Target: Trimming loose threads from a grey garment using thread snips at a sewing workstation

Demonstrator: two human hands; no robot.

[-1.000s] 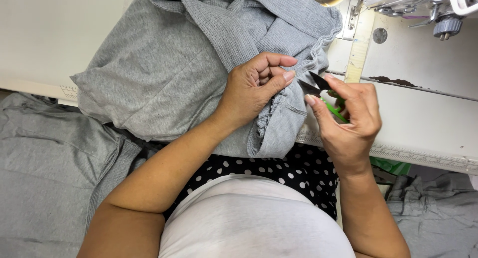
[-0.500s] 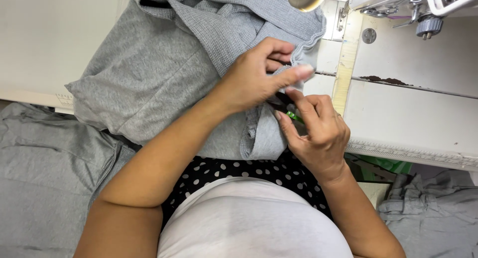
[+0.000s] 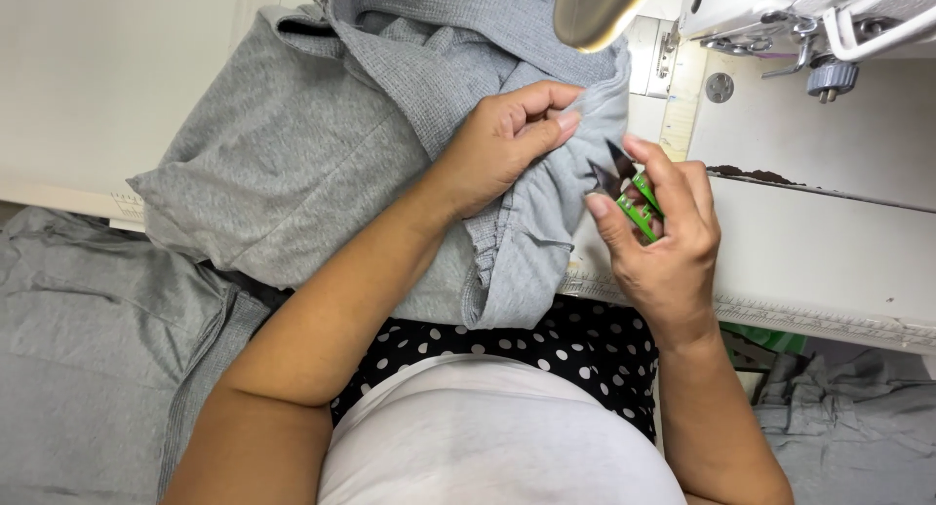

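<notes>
The scene is lit brightly and evenly from above, with soft, diffuse light. The pale worktop (image 3: 117, 86) is rendered near white towards its far left corner, almost washed out. Only faint shadows are cast: a soft one beneath the left hand (image 3: 502, 144) on the grey cloth (image 3: 292, 164), and darker ones in the cloth's folds. A warm glare is seen on the rounded metal part (image 3: 600, 8) at the top, which is blurred by closeness. The hands and cloth are held in sharp focus. Slight wide-angle bending is noticed along the worktop's near edge.

White sewing table (image 3: 829, 261) — grey garment (image 3: 292, 164), sewing machine (image 3: 799, 18)
</notes>
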